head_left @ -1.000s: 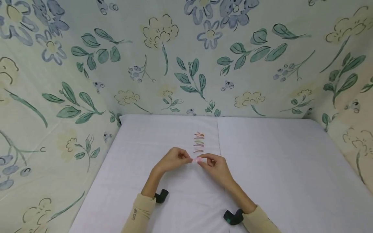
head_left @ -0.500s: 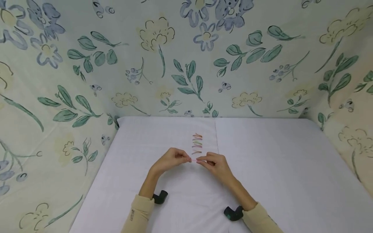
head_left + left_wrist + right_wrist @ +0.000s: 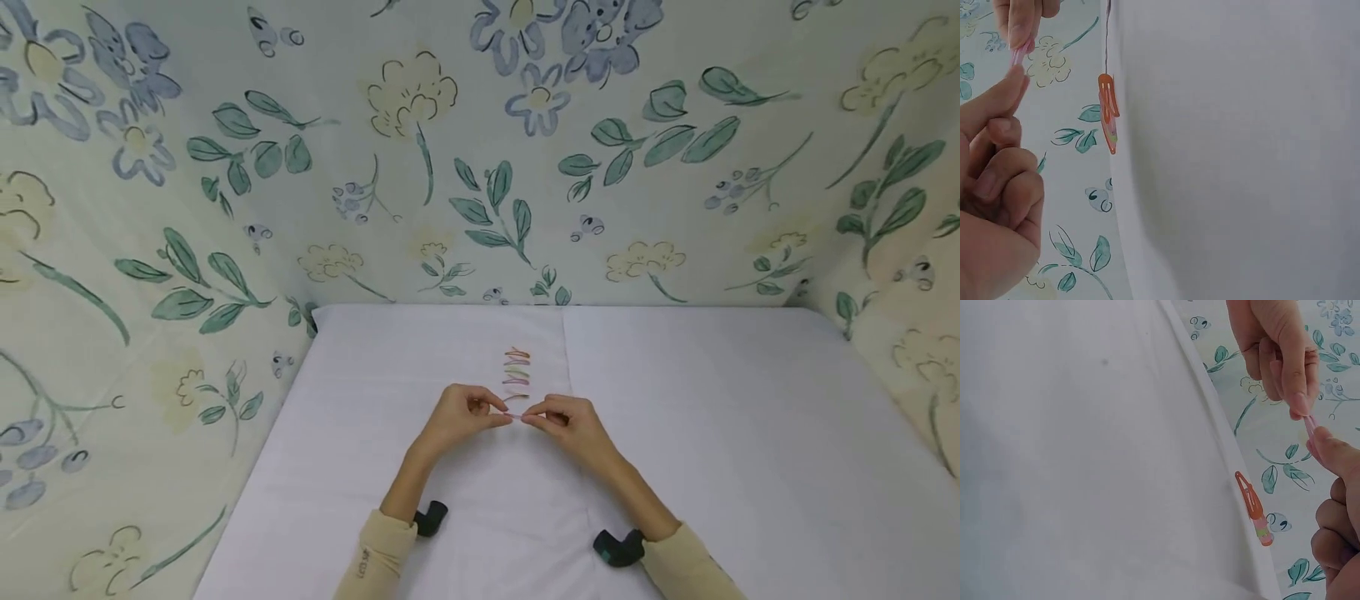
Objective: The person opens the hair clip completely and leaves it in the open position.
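Observation:
A pink snap hair clip (image 3: 516, 417) is held between both hands just above the white surface. My left hand (image 3: 459, 419) pinches one end between thumb and forefinger. The other end is pinched by the right hand (image 3: 573, 427). In the left wrist view, part of the pink clip (image 3: 1018, 57) shows between the two sets of fingertips; the right wrist view also shows a narrow strip of the clip (image 3: 1310, 424). Beyond the hands, several hair clips lie in a column, with an orange clip (image 3: 517, 355) farthest away and a pink clip (image 3: 516, 382) nearer.
A white cloth (image 3: 712, 433) covers the table. Floral fabric (image 3: 495, 125) hangs behind it and on both sides. Black angled devices sit at the left wrist (image 3: 432, 518) and the right wrist (image 3: 618, 548).
The held clip has turned from showing its wider pink face to a thin edge. My left fingertips have come nearer the right ones. The column of clips stays in place.

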`<state>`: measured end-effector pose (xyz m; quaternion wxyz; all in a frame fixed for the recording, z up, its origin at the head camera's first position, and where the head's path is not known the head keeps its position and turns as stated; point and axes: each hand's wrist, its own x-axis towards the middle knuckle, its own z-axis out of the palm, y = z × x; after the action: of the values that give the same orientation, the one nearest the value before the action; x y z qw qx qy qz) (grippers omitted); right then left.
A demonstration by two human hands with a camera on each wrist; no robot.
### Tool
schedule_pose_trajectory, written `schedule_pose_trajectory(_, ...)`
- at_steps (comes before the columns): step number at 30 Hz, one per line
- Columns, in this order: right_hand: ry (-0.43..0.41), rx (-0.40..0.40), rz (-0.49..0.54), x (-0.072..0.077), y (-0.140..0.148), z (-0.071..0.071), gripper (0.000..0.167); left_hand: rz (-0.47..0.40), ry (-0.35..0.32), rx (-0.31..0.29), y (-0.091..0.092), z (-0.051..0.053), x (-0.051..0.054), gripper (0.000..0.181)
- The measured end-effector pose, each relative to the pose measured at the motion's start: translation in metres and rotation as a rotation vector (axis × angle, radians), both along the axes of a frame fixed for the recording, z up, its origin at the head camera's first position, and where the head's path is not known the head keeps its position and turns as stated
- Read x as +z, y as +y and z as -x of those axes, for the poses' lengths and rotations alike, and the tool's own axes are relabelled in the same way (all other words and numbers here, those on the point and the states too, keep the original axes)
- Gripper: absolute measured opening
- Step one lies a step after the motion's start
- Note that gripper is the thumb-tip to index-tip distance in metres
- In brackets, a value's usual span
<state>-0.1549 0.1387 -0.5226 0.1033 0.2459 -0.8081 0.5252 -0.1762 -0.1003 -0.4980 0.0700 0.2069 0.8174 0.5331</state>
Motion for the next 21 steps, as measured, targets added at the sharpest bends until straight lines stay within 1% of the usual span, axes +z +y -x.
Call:
schedule_pose_trajectory(2, -0.004, -0.021, -0.002, -0.001, 0.000, 0.000, 0.005, -0.013, 0.044, 0.018, 0.004, -0.003, 0.001, 0.007)
schedule_pose_trajectory(4, -0.014, -0.059, 0.010, -0.001, 0.000, -0.001, 0.005, -0.036, 0.096, 0.025, 0.008, -0.005, 0.002, 0.006)
schedule_pose_trajectory(6, -0.031, -0.105, 0.026, 0.000, -0.001, -0.001, 0.005, -0.059, 0.132, 0.020, 0.012, -0.006, 0.003, 0.008)
schedule_pose_trajectory(9, -0.051, -0.141, 0.066, 0.002, -0.004, -0.003, 0.006, -0.076, 0.193, 0.016, 0.016, -0.008, 0.003, 0.010)
schedule_pose_trajectory(11, -0.044, -0.157, 0.082, 0.003, -0.006, -0.004, 0.007, -0.079, 0.224, 0.021, 0.018, -0.009, 0.003, 0.013)
schedule_pose_trajectory(13, -0.019, -0.168, 0.096, 0.002, -0.009, -0.004, 0.009, -0.082, 0.257, 0.028, 0.020, -0.009, 0.004, 0.014)
schedule_pose_trajectory(17, 0.031, -0.177, 0.081, 0.001, -0.010, -0.004, 0.011, -0.037, 0.271, 0.040, 0.020, -0.009, 0.005, 0.014)
schedule_pose_trajectory(21, 0.041, -0.134, 0.021, 0.001, -0.003, -0.003, 0.008, 0.079, 0.264, 0.075, 0.018, -0.007, 0.002, 0.008)
